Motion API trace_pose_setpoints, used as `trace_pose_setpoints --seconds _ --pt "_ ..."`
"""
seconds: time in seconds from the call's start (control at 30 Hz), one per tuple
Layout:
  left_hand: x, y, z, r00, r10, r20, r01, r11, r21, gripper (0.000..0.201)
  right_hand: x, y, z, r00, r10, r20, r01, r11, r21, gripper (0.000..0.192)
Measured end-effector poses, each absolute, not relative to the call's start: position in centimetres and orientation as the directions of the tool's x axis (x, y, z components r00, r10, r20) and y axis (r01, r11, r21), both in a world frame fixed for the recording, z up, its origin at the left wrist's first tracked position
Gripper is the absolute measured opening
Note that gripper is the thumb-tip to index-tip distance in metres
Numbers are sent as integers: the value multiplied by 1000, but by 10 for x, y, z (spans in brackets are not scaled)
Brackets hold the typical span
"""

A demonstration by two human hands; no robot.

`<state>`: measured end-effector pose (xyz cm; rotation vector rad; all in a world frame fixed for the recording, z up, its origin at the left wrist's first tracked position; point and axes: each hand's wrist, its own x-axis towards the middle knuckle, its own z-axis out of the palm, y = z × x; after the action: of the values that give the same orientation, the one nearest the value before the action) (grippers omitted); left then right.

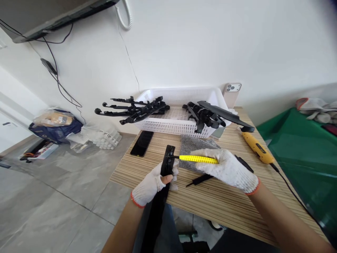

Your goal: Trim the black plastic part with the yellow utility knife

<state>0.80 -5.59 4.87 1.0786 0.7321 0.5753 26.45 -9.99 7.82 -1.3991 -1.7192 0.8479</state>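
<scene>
Head view is showing the left hand [155, 182], gloved with a bare fingertip poking out, clenching around a long black plastic part [165, 168] that is standing tilted at the near edge of the striped table [223, 200]. The right hand [228, 169] is reaching in from the right, forearm angled across the table, fingers wrapping a yellow screwdriver [198, 159] lying level, its tip meeting the part's upper end. Behind them a white basket [179, 95] is holding more black parts
</scene>
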Motion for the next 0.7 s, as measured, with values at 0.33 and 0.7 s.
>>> trace_pose_setpoints --seconds 0.33,0.7 --pt "7 -57 43 589 789 -174 -9 222 975 48 257 -102 70 -151 979 141 535 200 -821 46" --pt "11 -56 36 553 809 -200 -60 278 959 49 250 -97 63 -126 990 68 484 122 -866 47"
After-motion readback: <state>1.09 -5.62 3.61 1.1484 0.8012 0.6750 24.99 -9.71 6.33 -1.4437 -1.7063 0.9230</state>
